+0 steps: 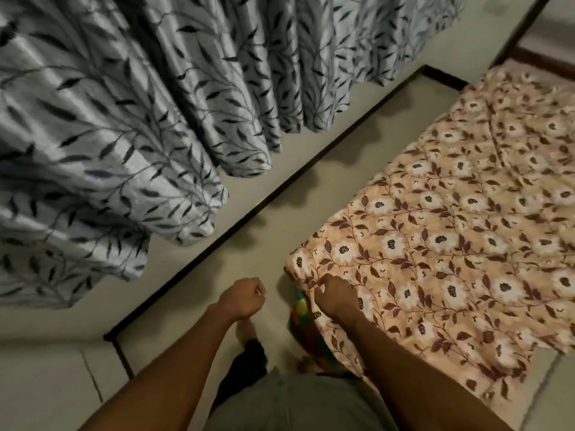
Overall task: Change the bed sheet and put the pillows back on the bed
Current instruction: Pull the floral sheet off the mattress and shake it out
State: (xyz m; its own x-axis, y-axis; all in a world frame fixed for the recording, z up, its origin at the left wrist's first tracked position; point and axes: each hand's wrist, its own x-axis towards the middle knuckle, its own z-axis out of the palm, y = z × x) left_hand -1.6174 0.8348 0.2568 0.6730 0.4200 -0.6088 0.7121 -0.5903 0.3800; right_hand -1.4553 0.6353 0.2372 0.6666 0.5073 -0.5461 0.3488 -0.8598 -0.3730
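1. Floral bed sheet [451, 244] lies spread flat, bunched at its near-left corner.
2. Right hand [334, 298]: fingers curled, pinching the sheet at that corner.
3. Left hand [241, 298]: closed in a fist over the floor [280, 213], just beside the corner; nothing visibly held.
4. Multicoloured cloth [300, 306] shows under the sheet's edge.

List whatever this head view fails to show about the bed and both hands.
Head view, left hand: curled fingers hide whether its grip holds anything.
Head view, colourful cloth under the floral sheet: mostly covered by the sheet and right hand.
Head view, floral sheet's right side: cut off by the frame edge.
No pillows in frame.
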